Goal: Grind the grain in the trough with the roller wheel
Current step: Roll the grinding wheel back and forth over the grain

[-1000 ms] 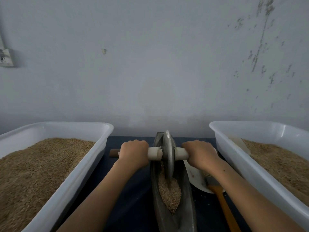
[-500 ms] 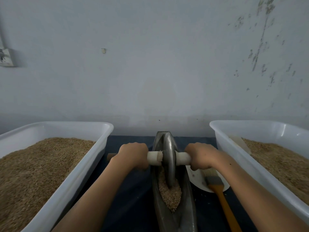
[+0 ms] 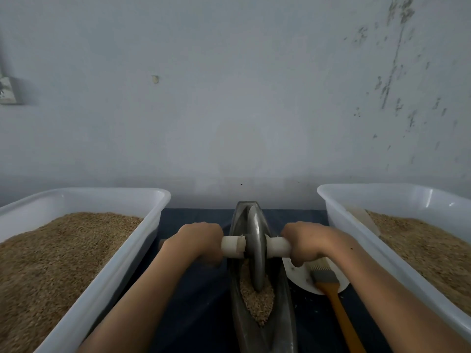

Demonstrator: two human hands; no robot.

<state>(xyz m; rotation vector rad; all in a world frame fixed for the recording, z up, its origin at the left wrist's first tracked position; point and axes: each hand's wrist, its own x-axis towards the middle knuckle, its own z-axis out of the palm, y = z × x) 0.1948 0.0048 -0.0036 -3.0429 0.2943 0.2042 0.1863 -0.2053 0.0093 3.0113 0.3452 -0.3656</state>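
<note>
Left hand (image 3: 197,240) and right hand (image 3: 304,242) each curled tight round white axle handle (image 3: 230,247), either side of roller wheel (image 3: 255,247). Wheel stands upright in metal trough (image 3: 286,314), rim on grain (image 3: 257,300) heaped at near end. Risk: uneven push tilts wheel, it rides up trough wall, scatters grain onto bench (image 3: 201,296).

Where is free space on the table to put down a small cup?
Bare dark cloth lies between the left tub and the trough, under the left forearm. Right of the trough is crowded: white plate, brush, right tub.
</note>
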